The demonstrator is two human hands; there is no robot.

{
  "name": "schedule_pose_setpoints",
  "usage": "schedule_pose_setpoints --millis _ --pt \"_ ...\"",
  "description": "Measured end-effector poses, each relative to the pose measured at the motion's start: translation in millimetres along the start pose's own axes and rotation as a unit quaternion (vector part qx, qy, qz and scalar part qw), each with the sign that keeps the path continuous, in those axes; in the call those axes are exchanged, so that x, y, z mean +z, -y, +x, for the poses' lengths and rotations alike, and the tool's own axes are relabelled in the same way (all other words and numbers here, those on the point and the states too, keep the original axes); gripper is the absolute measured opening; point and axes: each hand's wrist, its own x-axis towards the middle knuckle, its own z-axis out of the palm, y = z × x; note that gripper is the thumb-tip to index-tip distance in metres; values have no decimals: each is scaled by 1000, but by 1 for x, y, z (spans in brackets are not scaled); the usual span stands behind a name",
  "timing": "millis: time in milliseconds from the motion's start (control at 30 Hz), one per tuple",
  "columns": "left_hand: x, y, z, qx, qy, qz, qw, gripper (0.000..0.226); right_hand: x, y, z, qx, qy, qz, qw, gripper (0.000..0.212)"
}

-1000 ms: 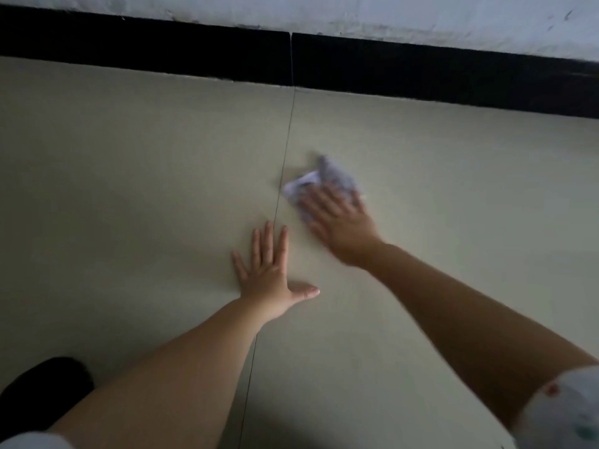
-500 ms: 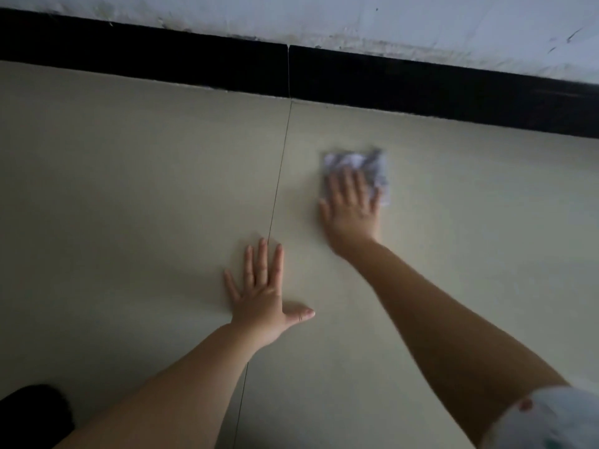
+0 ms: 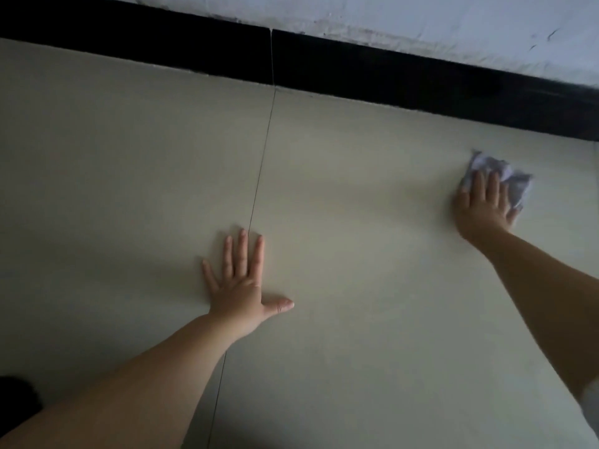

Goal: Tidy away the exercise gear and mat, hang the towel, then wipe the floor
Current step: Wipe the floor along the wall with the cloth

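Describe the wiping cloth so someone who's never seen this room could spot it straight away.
Follow the black skirting board along the wall to the right. Just below it on the pale floor tile, the right hand presses flat on a crumpled whitish-grey cloth, the only loose item in view.

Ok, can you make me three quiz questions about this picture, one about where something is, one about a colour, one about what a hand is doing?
1. Where is the crumpled cloth?
A. under the right hand
B. under the left hand
C. on the wall

2. What colour is the skirting strip along the wall?
A. red
B. black
C. yellow

3. What is the left hand doing?
A. gripping the cloth
B. making a fist
C. lying flat on the floor

Answers: 1 A, the right hand's fingers press on the cloth. 2 B, the strip is dark black. 3 C, its fingers are straight and spread on the tile.
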Motion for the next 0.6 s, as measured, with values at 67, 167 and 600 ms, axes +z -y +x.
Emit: schedule_pose_setpoints --millis 67,167,600 --pt "-1 0 1 1 -3 2 1000 122 1 23 -7 83 5 24 996 57" --pt "2 0 1 -2 -12 6 1000 124 34 106 -34 -53 -17 5 998 58" --pt "8 -3 -2 19 -114 8 993 119 15 51 18 -294 -44 -90 950 61"
